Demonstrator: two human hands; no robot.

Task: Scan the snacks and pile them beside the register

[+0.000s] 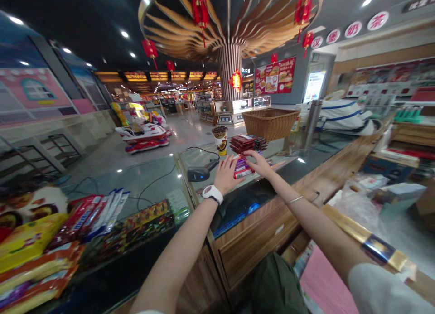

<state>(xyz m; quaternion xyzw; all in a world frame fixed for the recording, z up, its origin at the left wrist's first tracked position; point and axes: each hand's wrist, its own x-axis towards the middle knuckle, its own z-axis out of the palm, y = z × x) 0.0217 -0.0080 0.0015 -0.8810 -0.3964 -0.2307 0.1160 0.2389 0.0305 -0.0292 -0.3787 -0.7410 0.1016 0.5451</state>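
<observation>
Both hands reach over the glass counter. My left hand [226, 172], with a white watch on the wrist, has its fingers stretched out against the left side of some purple and red packets [242, 167]. On their other side, my right hand [258, 163] is curled, thumb and fingertips at the upper right edge of the same packets; a thin bracelet circles that wrist. Just beyond lies a stack of dark red packets [242, 143], with darker packets [260, 143] beside it. A cup with a dark lid [220, 141] stands behind my left hand.
A black scanner [199, 173] with a cable lies left of my left hand. A wicker basket [270, 123] stands behind the packets. Snack bags [30, 237] cover the counter's left end. Near my right forearm is a gold box [370, 239]; a drawer [251, 255] sits below the counter.
</observation>
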